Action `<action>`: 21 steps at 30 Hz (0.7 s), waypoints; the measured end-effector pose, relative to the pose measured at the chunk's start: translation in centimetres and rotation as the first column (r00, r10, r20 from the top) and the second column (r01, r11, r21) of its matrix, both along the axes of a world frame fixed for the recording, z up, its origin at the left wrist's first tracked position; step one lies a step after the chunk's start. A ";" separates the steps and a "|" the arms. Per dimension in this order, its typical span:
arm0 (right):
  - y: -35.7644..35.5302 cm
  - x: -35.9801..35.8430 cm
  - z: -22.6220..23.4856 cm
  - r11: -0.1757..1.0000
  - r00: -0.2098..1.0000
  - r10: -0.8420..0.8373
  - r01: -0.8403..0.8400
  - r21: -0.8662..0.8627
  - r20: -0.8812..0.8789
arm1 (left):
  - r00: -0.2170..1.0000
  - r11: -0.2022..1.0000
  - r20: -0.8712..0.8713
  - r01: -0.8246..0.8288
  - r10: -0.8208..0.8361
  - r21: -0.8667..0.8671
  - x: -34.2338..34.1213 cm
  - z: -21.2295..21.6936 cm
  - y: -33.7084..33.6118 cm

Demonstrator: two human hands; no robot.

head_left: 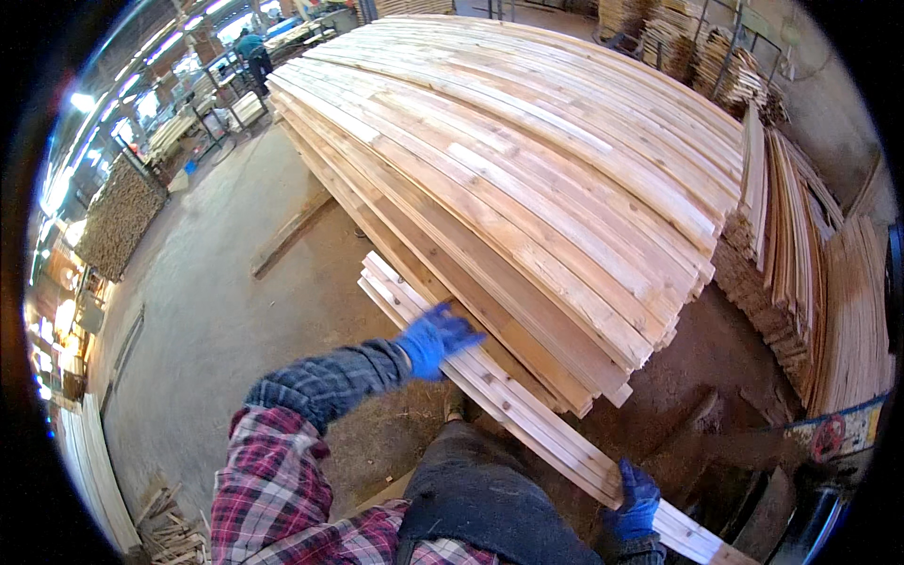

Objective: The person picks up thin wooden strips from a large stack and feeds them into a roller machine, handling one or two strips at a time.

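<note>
Two gloved hands hold planks [508,400] running upper-left to lower-right.

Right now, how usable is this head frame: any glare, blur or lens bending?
Head view: strong fisheye bending curves the big plank stack toward the rim, corners black; windows upper left are blown out; the left hand is slightly motion-blurred, while the right hand and the loose boards it grips read sharper; the sawdust floor beneath is dim.

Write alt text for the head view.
Two blue-gloved hands, left hand and right hand, grip a few long pale boards pulled out beside a big lumber stack on a workshop's concrete floor.
</note>
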State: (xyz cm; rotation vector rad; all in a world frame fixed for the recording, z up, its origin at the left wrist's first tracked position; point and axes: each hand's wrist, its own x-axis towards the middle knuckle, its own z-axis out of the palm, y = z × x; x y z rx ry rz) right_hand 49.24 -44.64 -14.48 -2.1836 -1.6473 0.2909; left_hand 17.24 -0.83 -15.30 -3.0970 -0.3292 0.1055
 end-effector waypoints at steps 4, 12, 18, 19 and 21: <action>-5.0 2.0 -1.0 0.994 0.980 -0.066 0.082 -0.079 0.189 | 0.991 0.999 -0.130 -0.017 0.024 0.048 -0.8 1.1 2.4; -0.2 0.3 0.4 0.952 0.911 -0.299 0.307 -0.017 -0.285 | 0.983 0.975 -0.125 0.113 -0.138 -0.193 4.5 0.8 -5.7; 13.7 -2.2 2.4 0.789 0.505 -0.306 0.609 0.081 -0.807 | 0.964 0.909 0.044 0.263 -0.263 -0.323 7.4 0.2 -9.9; 15.4 -2.7 3.6 0.784 0.326 -0.218 0.620 0.034 -0.920 | 0.961 0.874 0.094 0.275 -0.260 -0.401 7.3 -0.1 -9.6; 17.1 -2.0 2.1 0.711 0.097 -0.187 0.700 -0.067 -0.977 | 0.954 0.800 0.193 0.297 -0.228 -0.522 7.1 0.9 -7.7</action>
